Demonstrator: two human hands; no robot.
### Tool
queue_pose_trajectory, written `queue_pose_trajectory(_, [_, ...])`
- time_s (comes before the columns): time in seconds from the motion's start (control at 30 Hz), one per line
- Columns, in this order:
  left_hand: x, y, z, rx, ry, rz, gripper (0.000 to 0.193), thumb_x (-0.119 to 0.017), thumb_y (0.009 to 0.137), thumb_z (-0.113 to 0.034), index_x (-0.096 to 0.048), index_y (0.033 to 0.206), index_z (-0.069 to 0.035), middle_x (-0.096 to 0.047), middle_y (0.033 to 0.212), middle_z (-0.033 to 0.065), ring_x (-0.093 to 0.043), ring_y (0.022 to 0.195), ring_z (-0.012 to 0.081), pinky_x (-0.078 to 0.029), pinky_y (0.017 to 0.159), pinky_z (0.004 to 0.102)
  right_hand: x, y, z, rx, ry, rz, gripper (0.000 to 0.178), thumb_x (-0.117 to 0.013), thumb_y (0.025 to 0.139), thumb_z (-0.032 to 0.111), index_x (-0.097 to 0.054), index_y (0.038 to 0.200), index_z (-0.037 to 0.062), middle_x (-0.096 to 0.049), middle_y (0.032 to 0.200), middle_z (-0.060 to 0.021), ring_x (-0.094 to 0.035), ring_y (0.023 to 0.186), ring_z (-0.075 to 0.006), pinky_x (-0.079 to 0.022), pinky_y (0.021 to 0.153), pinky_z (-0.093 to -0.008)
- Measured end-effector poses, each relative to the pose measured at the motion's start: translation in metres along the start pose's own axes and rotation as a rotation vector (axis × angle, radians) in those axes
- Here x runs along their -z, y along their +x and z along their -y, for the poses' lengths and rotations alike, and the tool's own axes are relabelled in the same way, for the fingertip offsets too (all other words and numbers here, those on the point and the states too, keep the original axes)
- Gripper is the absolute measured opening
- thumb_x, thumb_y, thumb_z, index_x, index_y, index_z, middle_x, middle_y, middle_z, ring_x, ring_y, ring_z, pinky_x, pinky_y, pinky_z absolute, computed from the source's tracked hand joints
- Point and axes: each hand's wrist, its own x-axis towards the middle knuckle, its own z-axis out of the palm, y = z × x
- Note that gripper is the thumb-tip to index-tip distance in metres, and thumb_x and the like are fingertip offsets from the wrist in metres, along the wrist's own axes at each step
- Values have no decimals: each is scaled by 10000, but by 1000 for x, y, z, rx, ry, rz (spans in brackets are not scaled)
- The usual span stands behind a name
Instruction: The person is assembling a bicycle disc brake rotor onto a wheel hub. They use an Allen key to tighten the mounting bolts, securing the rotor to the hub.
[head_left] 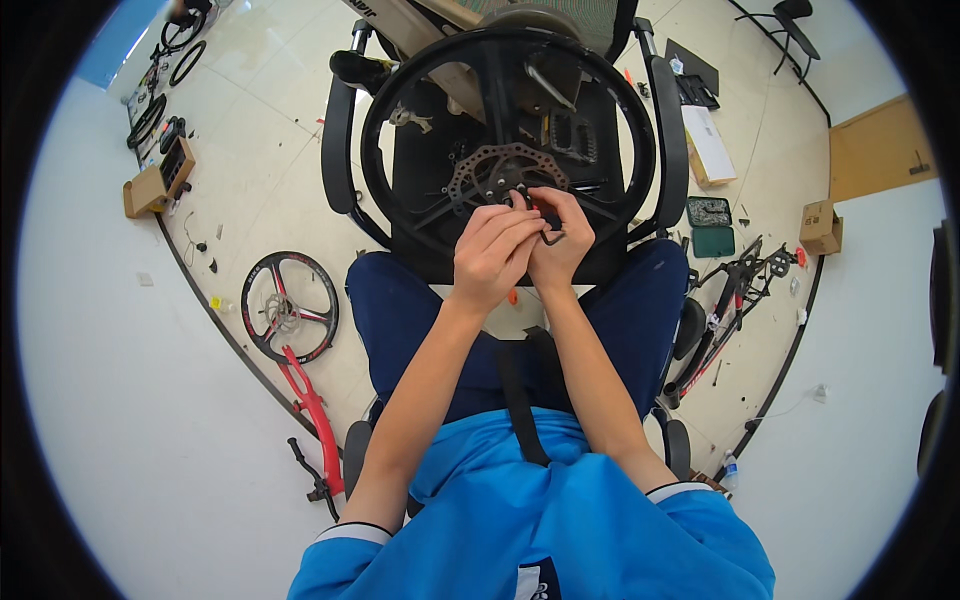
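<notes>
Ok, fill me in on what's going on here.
Someone's left hand and right hand are close together at the middle of a black wheel, by its metal disc. A small, dark bent tool shows at the fingers; the exact grip is hidden. The wheel lies over a black chair.

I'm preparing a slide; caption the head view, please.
Left hand and right hand meet near the centre of a brake disc on a black spoked wheel.

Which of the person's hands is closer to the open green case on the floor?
Right. The right hand is to the left of the green case; the left hand is farther left.
</notes>
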Motion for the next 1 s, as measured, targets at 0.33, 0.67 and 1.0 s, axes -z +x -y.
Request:
queue_pose_trajectory(0.33, [-2, 4, -5, 25, -41, 24, 340, -712, 645, 103, -728, 970, 3, -711, 938, 91, -655, 874, 264, -541, 784, 332, -2, -1, -5, 115, 65, -15, 194, -661, 709, -63, -702, 890, -7, -698, 885, -116, -679, 788, -252, -540, 711, -310])
queue_pose_trajectory(0.67, [0, 0, 0, 16, -28, -45, 261, -738, 642, 94, -743, 889, 8, -731, 874, 106, -678, 774, 246, -553, 698, 301, -7, -1, -1, 21, 3, -54, 199, -701, 720, -35, -702, 915, 0, -675, 843, -112, -660, 693, -201, -520, 622, -273])
queue_pose_trajectory(1.0, [-2, -6, 6, 114, 6, -104, 206, -765, 652, 65, -716, 839, -6, -712, 835, 92, -672, 672, 216, -550, 603, 282, -10, 3, -13, 103, -11, 14, 194, -738, 749, -25, -717, 941, -8, -681, 831, -107, -655, 653, -171, -512, 613, -245])
